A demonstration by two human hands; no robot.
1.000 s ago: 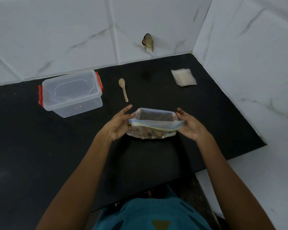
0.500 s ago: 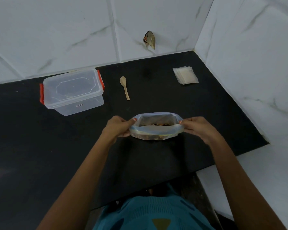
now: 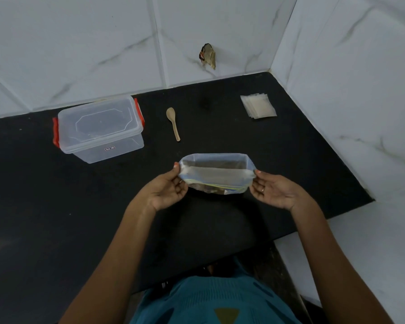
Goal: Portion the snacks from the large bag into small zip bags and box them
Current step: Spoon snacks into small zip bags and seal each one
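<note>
Pinching the large zip bag [image 3: 214, 174] at either end of its rim, my left hand [image 3: 167, 192] and right hand [image 3: 274, 190] hold it mid black countertop [image 3: 56, 206], mouth stretched open, clear walls showing brownish snacks [image 3: 211, 189] low inside.

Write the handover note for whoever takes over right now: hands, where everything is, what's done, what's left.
Left hand pinches the left end of the large zip bag at its mouth; right hand pinches the right end. The bag stands open on the black counter, snacks at its bottom.
Clear box, lid on, looks empty, rear left. Wooden spoon lies beside it. Stack of small zip bags rear right.
Done: large bag opened.
Left: spoon portions into small bags, seal, box them.
</note>
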